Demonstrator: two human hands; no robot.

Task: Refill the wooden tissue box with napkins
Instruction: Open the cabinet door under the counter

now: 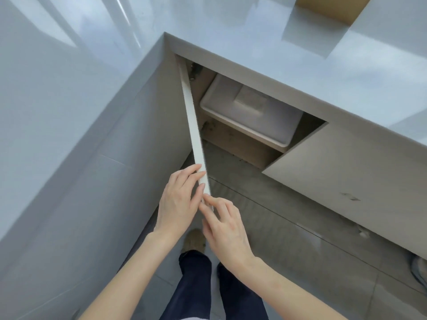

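Observation:
A cabinet door (pixel 193 125) under the white counter (pixel 300 72) stands swung open toward me, seen edge-on. My left hand (pixel 178 204) lies flat against its outer face near the free end, fingers over the edge. My right hand (pixel 225 229) touches the door's end edge with its fingertips. Inside the cabinet sits a white lidded plastic bin (pixel 251 112) on a shelf. A wooden box (pixel 330 8) stands at the far top of the counter, only partly in view. No napkins are visible.
A closed cabinet door (pixel 346 181) lies to the right of the opening. Grey floor tiles (pixel 300 250) spread below, with my legs and a shoe (pixel 194 241) beneath the hands. A white side panel (pixel 69 158) fills the left.

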